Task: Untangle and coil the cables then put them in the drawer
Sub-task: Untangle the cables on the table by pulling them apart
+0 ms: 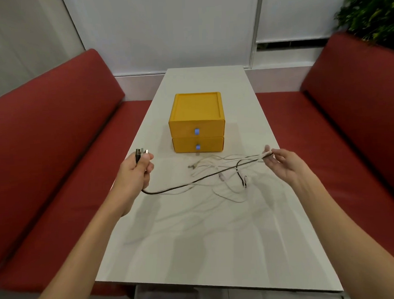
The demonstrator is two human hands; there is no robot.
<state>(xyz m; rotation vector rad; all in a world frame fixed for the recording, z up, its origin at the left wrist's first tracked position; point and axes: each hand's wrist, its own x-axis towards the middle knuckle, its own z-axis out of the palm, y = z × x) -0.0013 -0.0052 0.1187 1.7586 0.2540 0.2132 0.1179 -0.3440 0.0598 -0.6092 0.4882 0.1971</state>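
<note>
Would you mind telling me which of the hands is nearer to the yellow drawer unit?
Left, though narrowly. The left hand is off the yellow drawer unit's front-left corner, gripping black cable plugs; the right hand is farther off to its front right, pinching cable strands.

I see a white table (218, 238) between two red sofas (45, 156), pale blinds (163, 31) behind, a plant (370, 13) far right.

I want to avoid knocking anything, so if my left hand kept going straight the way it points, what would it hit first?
Probably nothing: the left hand points ahead past the left of the yellow drawer box, over bare table. Depth is unclear.
</note>
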